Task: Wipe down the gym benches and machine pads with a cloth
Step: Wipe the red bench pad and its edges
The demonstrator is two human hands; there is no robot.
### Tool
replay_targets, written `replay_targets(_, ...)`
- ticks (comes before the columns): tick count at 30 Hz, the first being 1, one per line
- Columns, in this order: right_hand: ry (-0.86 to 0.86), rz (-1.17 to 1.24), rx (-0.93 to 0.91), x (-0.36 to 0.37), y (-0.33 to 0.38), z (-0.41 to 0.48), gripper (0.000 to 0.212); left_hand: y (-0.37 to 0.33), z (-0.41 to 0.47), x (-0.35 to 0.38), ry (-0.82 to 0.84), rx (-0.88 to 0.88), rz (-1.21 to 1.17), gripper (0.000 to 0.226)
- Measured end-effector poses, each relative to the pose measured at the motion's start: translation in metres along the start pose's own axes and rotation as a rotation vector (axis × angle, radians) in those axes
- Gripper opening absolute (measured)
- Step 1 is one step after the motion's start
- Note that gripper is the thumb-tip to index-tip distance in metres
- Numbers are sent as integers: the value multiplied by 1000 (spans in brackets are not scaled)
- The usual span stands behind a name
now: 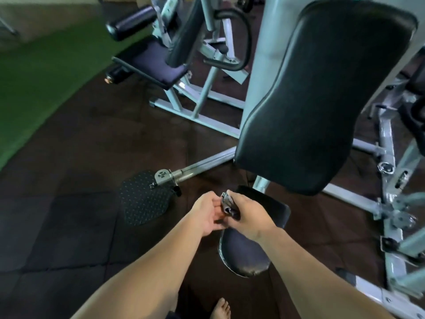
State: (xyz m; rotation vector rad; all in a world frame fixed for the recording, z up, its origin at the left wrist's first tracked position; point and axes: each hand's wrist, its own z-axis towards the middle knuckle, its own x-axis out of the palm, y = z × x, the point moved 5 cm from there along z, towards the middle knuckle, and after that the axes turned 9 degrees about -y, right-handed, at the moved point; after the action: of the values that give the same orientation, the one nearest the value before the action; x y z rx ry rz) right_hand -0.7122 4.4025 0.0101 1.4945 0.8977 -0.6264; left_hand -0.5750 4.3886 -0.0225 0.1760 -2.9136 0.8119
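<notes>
A green mat [34, 88] covers the floor on the far left, next to dark floor tiles [69, 203]. Behind them stands a grey machine with a dark seat [149, 63] and a round roller pad [131, 23]. Nearer, a bumpy black foot plate [143, 199] sits on the floor at the end of a metal bar.

The person's left hand [207, 212] is palm up, and its fingers touch the cloth [227, 204]. It is hard to tell if they pinch it. The cloth is small, grey and bunched up between both hands. The right hand [248, 217] has its fingers curled tight around it.

Both hands are above the black seat pad [243, 254]. The big black back pad [322, 100] rises behind it. A bare foot [220, 309] stands on the floor below. Grey metal bars [391, 203] fill the right side.
</notes>
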Motion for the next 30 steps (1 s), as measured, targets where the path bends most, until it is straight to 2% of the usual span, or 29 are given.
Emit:
replay_targets(3, -109, -30, -70, -15, 24, 15, 45, -13, -12, -20, -7, 93, 124, 31)
replay_targets(5, -130, -10, -88, -19, 46, 27, 33, -24, -23, -42, -64, 209, 228, 32)
replay_targets(8, -149, 29, -70, -19, 74, 45, 28, -41, -31, -78, -155, 402, 401, 29)
replay_targets(11, -114, 27, -105, -5, 125, 64, 22, -56, -48, -135, -288, 571, 668, 43)
replay_targets(15, -122, 51, -188, 26, 216, 84, 29, -65, -85, -229, -517, 723, 943, 53)
replay_targets(20, -73, 115, -299, 95, 357, 87, 15, -52, -133, -377, -769, 692, 1043, 57)
replay_targets(30, 163, 275, -514, 269, 636, 33, 7, 22, -255, -677, -1152, 513, 889, 53)
